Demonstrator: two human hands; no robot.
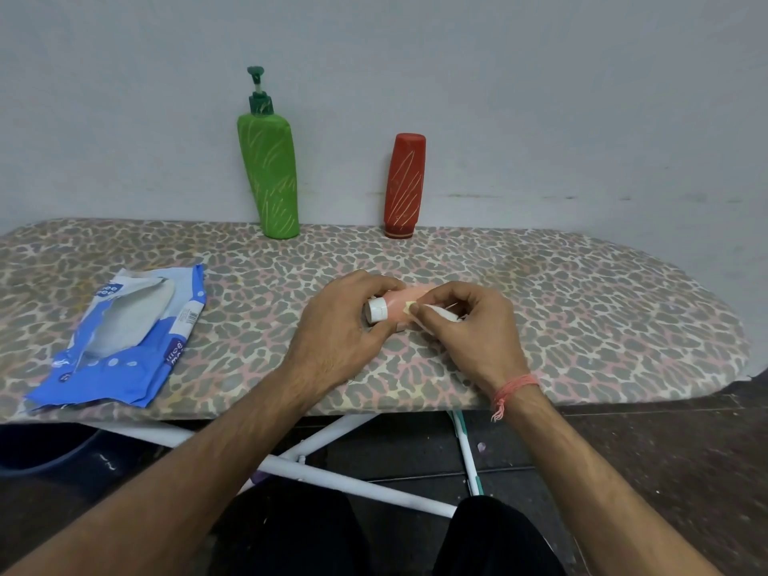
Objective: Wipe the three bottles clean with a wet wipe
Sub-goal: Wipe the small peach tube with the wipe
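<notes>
Two hands on a pink bottle point(397, 303), left hand point(345, 326) gripping it, right hand point(469, 326) pinching a wet wipe point(436, 315) against it

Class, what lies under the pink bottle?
The patterned board lies below the pink bottle, which the left hand grips while the right hand presses a wipe on it. Whether bottle touches board is hidden by the hands.

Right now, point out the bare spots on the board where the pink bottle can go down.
Bare cover lies right of the red bottle out to the board's rounded end, and between the wipes pack and the left hand. The middle is crowded: both hands, right hand, hold the pink bottle.
</notes>
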